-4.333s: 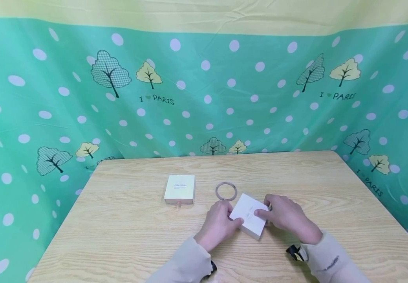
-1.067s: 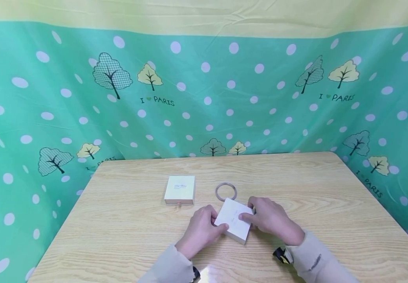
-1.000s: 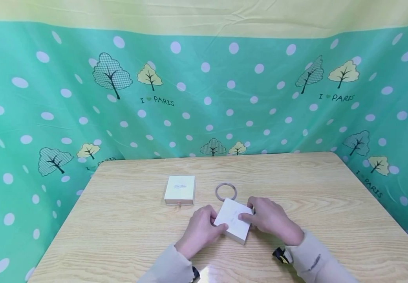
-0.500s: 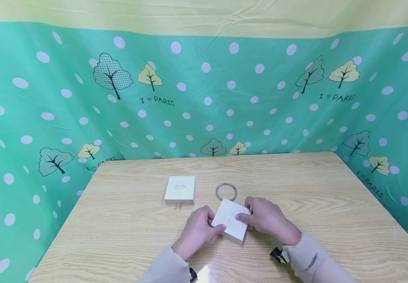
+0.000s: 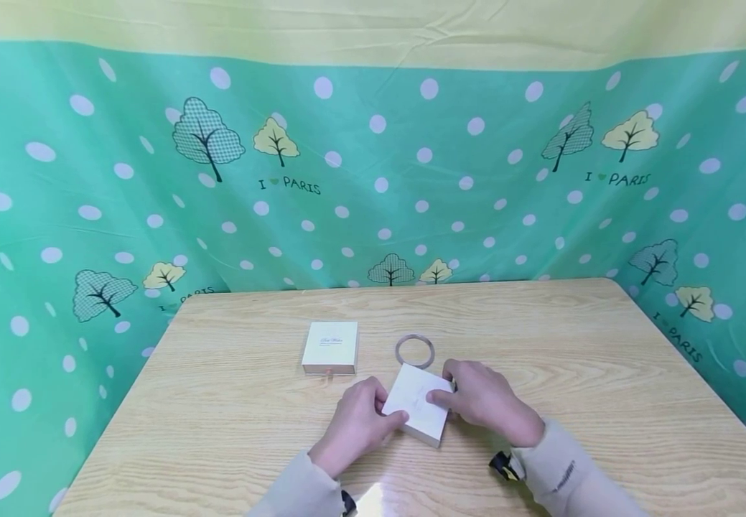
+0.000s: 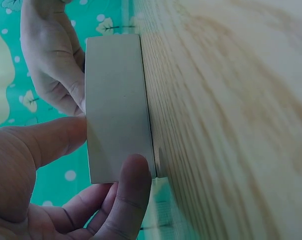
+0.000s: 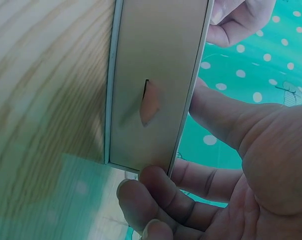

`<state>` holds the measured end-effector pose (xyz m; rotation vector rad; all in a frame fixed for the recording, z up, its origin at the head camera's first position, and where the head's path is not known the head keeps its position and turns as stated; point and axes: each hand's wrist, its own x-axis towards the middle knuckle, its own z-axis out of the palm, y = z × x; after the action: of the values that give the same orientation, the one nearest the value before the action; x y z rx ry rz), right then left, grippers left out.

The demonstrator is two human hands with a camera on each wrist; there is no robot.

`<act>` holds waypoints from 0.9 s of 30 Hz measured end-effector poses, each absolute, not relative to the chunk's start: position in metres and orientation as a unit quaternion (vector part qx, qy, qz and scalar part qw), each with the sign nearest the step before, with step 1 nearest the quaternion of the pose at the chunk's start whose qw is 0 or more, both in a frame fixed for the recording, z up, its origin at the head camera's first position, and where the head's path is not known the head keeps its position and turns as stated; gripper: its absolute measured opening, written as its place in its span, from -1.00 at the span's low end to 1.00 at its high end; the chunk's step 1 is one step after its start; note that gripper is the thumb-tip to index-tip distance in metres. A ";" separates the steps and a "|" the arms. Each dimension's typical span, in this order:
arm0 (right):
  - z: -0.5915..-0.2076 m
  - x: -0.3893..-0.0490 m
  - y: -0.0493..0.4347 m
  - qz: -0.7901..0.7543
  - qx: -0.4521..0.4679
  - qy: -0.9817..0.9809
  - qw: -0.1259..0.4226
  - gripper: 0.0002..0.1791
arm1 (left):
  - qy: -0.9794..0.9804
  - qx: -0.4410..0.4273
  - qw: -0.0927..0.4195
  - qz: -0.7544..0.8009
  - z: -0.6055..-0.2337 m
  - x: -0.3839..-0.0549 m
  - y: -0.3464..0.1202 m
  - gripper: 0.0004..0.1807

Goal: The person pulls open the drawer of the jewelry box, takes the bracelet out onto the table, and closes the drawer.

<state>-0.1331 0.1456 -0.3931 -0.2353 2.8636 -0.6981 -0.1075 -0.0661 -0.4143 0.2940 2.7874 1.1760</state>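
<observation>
White drawer-style gift box (image 5: 411,391) at the near middle of the wooden table (image 5: 217,409), set askew to the table's edges. Its top is a smooth, matte square with faint lettering; its walls are pale, straight and sharp-cornered. A short pink ribbon tab (image 7: 150,104) emerges from a dark slit in the drawer front, beside the right hand (image 5: 485,398). That hand clamps the box, thumb on the lid, fingers at the side; the left hand (image 5: 355,424) pinches the opposite side likewise. Just beyond the far corner lies a thin, smooth grey ring (image 5: 415,352); I cannot tell whether the two touch. To its left, apart, rests a second gift box (image 5: 330,345), cream-white, with blue script and a pink tab. Tabletop: pale, streaked woodgrain. Behind: a softly creased green curtain (image 5: 373,165), white-dotted, printed with trees.
</observation>
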 end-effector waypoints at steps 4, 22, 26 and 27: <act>-0.393 -0.134 0.143 -0.235 -0.082 0.964 0.093 -0.61 | 0.916 0.096 0.052 0.386 -0.414 -0.107 -0.069 -0.64; -0.391 -0.135 0.135 -0.228 -0.084 0.964 0.105 -0.59 | 0.919 0.088 0.055 0.379 -0.411 -0.105 -0.075 -0.63; -0.392 -0.136 0.134 -0.226 -0.086 0.965 0.102 -0.58 | 0.920 0.082 0.059 0.378 -0.411 -0.105 -0.077 -0.63; -0.392 -0.136 0.133 -0.224 -0.087 0.965 0.100 -0.58 | 0.920 0.081 0.060 0.378 -0.411 -0.104 -0.077 -0.62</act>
<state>-0.1359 0.1332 -0.3921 -0.2584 2.8535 -0.6631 -0.1044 -0.0771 -0.4107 0.2438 2.7860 1.1435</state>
